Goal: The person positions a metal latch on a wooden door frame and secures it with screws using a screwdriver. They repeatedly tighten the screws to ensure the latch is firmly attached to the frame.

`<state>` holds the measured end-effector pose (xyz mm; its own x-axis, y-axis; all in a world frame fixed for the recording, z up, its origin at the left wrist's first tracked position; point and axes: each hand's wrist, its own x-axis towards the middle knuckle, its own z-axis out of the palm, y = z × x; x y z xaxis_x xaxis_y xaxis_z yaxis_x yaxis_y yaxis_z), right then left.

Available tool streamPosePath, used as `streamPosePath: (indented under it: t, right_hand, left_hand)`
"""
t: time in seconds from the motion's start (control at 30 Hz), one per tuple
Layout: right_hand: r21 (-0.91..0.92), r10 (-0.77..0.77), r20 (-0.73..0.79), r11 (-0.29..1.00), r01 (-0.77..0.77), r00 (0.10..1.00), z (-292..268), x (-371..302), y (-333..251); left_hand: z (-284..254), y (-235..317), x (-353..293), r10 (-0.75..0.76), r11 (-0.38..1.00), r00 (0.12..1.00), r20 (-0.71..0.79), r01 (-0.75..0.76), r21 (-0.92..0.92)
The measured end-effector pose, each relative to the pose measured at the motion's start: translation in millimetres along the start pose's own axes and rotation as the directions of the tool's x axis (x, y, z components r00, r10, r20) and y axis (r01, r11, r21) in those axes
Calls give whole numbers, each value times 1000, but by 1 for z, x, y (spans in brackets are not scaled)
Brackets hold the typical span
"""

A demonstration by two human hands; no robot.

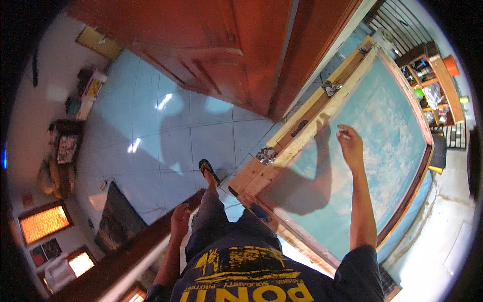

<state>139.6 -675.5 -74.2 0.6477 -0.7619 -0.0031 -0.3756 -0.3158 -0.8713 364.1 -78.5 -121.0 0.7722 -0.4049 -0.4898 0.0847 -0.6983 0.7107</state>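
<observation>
My right hand (349, 144) is raised over a wooden-framed screen (375, 146) with a pale turquoise, whitish-streaked mesh. Its fingers are bent but apart, and I see nothing held in them. The hand and arm throw a shadow on the mesh. Metal hinge clamps (265, 155) join the frame to a long wooden board (249, 182) on its left. My left hand (180, 220) hangs low beside my leg, above a dark wooden ledge (146, 236). Its fingers are loosely bent and apart, with nothing visible in them.
A red-brown wooden door (216, 55) stands ahead, beyond the blue tiled floor (181, 146). My sandalled foot (209, 172) is on the tiles. At the far right is a wooden shelf (445, 83) full of odds and ends. Along the left wall stand more things, including a dark slanted panel (118, 221).
</observation>
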Motion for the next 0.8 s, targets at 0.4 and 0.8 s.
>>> streamPosePath:
  t: [0.4,0.8]
  right_hand:
    - [-15,442,-373,876,-481,816,149,-138,-108]
    - [-313,370,-555,736,-600,745,247,-105,-116]
  left_hand:
    - [-120,35,287,322,820,846,425,-473,322]
    - [-33,224,340,486,466,285,826,-884,31]
